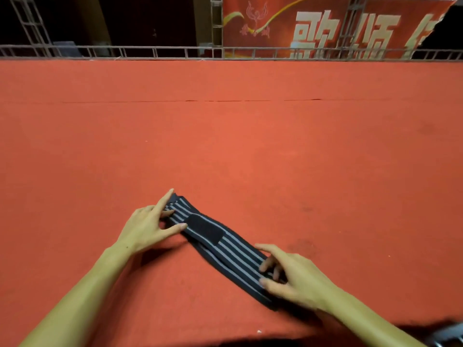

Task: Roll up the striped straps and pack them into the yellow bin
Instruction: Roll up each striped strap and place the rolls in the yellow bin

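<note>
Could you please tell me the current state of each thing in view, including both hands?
Striped strap: lying flat and stretched out diagonally on the red surface, not yet rolled.
Black fastener patch: facing up on the strap, uncovered.
Left hand: pinching the strap's far end, index finger extended.
Right hand: holding the strap's near end, fingers on top, thumb at its edge.
Red surface: flat, with a thin seam across it.
Yellow bin: not in view.

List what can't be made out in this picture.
- Yellow bin: not in the head view.
- Strap near end: covered by the right hand.
- Strap far end: partly under the left hand.
- Dark thing at the bottom right corner: cut off, blurred.
</note>
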A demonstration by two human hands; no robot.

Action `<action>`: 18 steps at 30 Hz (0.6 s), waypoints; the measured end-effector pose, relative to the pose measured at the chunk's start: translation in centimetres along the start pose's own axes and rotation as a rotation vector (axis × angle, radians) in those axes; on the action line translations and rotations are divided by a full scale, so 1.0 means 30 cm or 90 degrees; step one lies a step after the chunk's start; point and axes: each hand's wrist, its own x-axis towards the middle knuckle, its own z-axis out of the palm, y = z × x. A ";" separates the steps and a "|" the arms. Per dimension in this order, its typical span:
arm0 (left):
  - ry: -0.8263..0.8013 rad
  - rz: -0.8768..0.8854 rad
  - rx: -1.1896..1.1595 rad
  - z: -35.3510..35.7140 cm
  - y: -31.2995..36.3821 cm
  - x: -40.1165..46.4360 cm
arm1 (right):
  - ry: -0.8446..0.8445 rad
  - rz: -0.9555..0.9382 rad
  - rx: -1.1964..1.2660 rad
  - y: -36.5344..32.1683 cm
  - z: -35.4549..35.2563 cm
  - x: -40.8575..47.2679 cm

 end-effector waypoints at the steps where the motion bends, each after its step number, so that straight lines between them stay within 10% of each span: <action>1: 0.029 -0.001 0.007 -0.001 0.030 -0.028 | 0.028 0.012 -0.023 0.023 -0.006 0.021; 10: -0.005 -0.020 -0.084 -0.005 0.314 -0.308 | -0.131 0.096 0.112 0.051 -0.013 0.170; 18: -0.071 -0.061 -0.360 -0.086 0.563 -0.381 | 0.057 0.086 0.561 -0.100 -0.117 0.170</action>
